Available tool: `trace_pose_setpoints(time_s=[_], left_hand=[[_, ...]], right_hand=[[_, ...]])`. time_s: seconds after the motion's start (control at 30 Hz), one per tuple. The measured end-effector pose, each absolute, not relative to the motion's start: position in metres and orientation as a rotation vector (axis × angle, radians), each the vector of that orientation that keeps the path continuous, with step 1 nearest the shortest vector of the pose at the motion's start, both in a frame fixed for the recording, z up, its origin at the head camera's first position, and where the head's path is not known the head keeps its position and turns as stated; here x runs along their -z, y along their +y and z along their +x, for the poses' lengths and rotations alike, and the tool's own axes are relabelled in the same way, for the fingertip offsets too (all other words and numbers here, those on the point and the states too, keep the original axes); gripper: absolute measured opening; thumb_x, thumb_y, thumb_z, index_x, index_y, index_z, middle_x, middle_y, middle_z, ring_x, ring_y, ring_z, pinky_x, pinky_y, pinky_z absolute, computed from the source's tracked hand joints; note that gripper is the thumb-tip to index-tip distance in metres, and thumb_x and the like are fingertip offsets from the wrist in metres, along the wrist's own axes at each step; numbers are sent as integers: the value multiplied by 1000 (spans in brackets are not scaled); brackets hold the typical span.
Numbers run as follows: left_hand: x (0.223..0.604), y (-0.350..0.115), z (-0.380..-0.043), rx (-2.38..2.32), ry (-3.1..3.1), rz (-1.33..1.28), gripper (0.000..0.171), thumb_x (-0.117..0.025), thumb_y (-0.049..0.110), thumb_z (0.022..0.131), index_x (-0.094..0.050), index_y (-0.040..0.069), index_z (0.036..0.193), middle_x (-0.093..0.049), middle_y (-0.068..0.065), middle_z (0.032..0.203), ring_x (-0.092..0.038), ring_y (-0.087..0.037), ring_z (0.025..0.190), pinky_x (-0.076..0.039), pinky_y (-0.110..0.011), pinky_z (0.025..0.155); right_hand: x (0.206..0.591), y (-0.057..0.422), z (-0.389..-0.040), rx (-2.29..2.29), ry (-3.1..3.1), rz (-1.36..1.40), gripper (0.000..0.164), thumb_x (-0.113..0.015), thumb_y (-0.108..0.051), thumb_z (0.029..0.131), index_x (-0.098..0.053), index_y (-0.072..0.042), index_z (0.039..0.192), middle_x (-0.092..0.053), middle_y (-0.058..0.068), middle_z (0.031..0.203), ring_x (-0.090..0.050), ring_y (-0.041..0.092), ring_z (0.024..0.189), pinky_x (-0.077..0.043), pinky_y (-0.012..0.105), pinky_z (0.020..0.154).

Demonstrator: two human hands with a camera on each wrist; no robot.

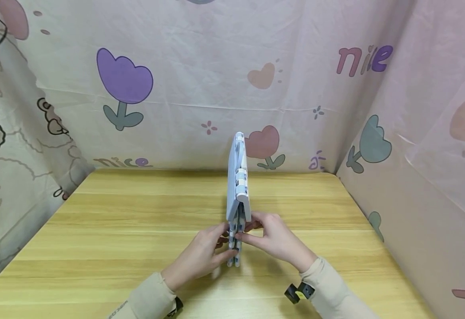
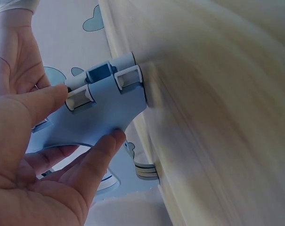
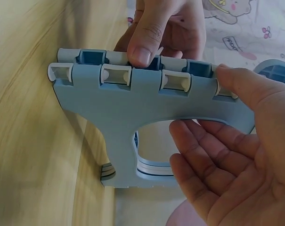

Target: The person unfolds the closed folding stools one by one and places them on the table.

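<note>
Upon the yellow wood-grain surface (image 1: 137, 212), the folded light-blue-and-white plastic stool (image 1: 232, 181) stood on edge, long axis running near to far, directly between the left hand (image 1: 204, 252) and right hand (image 1: 278, 237), equally close, each with thumb and fingers clamped on its near end.

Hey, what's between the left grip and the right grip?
The stool. The head view shows its lower end between the left grip and the right grip, both touching it.
</note>
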State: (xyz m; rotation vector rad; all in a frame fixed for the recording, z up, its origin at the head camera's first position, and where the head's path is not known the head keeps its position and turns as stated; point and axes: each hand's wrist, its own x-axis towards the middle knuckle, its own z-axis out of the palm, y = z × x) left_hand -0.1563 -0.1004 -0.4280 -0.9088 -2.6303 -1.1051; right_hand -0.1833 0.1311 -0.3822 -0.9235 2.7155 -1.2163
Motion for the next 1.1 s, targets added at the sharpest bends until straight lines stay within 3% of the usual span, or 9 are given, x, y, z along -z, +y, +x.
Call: trace_pose_setpoints(time_s=[0.23,0.83,1.1], left_hand=[[427,-102,-156,1136,-2623,-926,50,-83,10,93,-59,5,137,-76,-15,123,-79,-31,105,-67,-30,86],[426,-109,-153,1132,-2666,-885,59,-84,12,92,-57,2,143,-75,-17,127,-79,-33,107,-67,-35,87],[425,-117,-152,1093,-2652,-888,54,-85,13,91,-59,4,138,-77,-17,124,-80,-33,103,-68,-35,85]], right_hand=[[382,134,-183,1207,2725,-875,42,-80,-40,96,-73,-15,129,-83,-3,111,-77,13,103,-59,30,85],[384,150,-183,1206,2747,-893,38,-83,-38,94,-74,-16,124,-82,-7,105,-77,13,101,-62,41,98],[384,157,-183,1209,2743,-903,38,-83,-34,93,-73,-15,124,-82,-6,105,-77,10,98,-63,39,92]])
